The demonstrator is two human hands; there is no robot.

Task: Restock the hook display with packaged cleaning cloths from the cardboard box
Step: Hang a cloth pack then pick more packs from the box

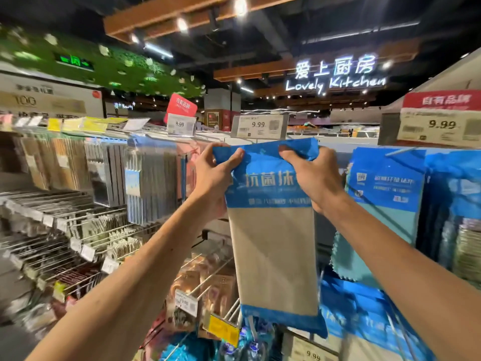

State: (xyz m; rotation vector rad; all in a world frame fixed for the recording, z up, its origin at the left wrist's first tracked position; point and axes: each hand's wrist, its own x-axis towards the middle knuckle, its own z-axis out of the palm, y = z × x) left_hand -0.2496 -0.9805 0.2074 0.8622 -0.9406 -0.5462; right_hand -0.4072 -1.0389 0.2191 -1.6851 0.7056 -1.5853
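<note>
Two bare hands hold a flat blue-and-beige plastic package of cleaning cloth [273, 251] raised just below a white price tag [259, 125] reading 9.99. The left hand [214, 178] and the right hand [316, 178] each pinch its crumpled blue top edge, fingers [235, 157] curled onto the front, while the beige body hangs between the forearms. White Chinese characters cross its blue band. Just right of it hangs a blue-and-teal cloth package [385, 194], under another 9.99 tag [441, 125]. A glowing white ceiling sign [335, 83] reads "Lovely Kitchen".
</note>
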